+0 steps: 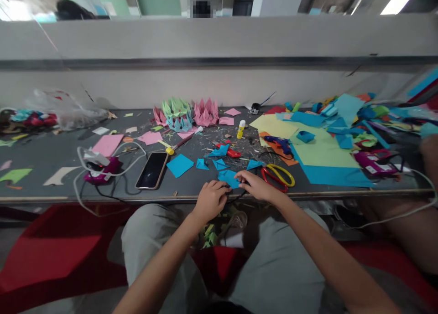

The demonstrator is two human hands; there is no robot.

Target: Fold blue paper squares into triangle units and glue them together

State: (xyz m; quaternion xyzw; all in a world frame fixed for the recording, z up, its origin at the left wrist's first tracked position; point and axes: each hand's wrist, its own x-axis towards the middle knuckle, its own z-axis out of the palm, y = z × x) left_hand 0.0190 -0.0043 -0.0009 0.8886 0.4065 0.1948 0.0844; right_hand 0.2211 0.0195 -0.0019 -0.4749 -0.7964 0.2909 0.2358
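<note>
Near the table's front edge, a piece of blue paper lies between my two hands. My left hand has its fingers curled at the paper's left edge, holding it against the table. Opposite it, my right hand pinches the right edge. Just behind are small folded blue pieces, including one triangular piece and another fold. Scissors with red and yellow handles lie right of my right hand. Blue square paper rests to the left, beside a phone.
Pink, green and blue folded-paper rings stand toward the wall. A glue stick is upright mid-table. Yellow sheets and blue scraps cover the right side. Purple power strips with white cables lie at both sides. Another person's arm shows far right.
</note>
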